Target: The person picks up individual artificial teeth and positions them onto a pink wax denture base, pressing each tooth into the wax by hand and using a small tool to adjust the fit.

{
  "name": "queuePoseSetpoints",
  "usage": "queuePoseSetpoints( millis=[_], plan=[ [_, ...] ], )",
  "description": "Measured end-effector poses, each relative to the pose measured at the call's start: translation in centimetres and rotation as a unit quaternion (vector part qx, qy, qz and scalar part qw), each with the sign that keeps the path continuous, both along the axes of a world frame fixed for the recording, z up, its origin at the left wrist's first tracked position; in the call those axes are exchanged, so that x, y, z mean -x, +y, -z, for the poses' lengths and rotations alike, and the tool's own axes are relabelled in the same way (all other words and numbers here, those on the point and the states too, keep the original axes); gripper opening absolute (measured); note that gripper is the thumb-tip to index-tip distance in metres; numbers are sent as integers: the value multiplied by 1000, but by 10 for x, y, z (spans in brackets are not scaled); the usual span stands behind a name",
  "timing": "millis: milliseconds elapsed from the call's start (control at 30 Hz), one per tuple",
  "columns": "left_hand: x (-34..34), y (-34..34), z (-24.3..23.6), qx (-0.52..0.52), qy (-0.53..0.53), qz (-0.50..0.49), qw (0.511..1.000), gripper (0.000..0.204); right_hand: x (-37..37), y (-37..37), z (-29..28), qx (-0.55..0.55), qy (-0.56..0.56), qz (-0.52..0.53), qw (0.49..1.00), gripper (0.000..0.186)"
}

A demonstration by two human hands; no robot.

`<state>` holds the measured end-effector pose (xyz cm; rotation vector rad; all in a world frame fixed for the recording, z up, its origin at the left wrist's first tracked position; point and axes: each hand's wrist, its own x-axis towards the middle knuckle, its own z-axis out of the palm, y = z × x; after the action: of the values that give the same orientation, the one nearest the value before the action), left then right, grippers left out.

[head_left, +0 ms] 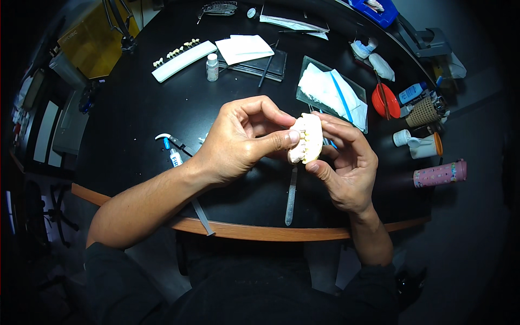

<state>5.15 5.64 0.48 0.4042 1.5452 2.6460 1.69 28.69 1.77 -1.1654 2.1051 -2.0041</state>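
A cream plaster dental cast [311,138], with a row of teeth along its left side, is held up over the black table between both hands. My left hand [244,135] pinches its left side between thumb and forefinger. From the right, my right hand [349,162] grips it, thumb at its lower end and fingers behind, partly hidden. Below the cast lies a metal scalpel handle [291,201]. Under my left forearm are a blue-and-white tube [175,157] and a long grey tool [201,218], partly covered by the arm.
At the back stand a white shade-guide strip [184,61] and a small bottle [212,67]. A glass slab [306,97] with white tissues lies behind my right hand. Further right are a red bowl [385,101], a white cup [422,147] and a pink flask [440,174]. A wooden edge [260,232] borders the table.
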Motion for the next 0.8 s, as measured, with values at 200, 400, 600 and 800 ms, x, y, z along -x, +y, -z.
queuePoseSetpoints(
  millis=[200,400,600,800],
  plan=[
    [0,0,2,10,21,-13,1000,16,2,1,2,-5,42,1,999,60],
    [-2,0,-4,-8,-8,-5,1000,16,3,1,2,-6,49,-1,999,61],
    [0,1,1,-6,9,-9,1000,16,5,1,6,2,63,-9,998,60],
    [0,-1,0,4,3,-6,1000,16,3,-1,3,3,68,-6,998,59]
  ],
)
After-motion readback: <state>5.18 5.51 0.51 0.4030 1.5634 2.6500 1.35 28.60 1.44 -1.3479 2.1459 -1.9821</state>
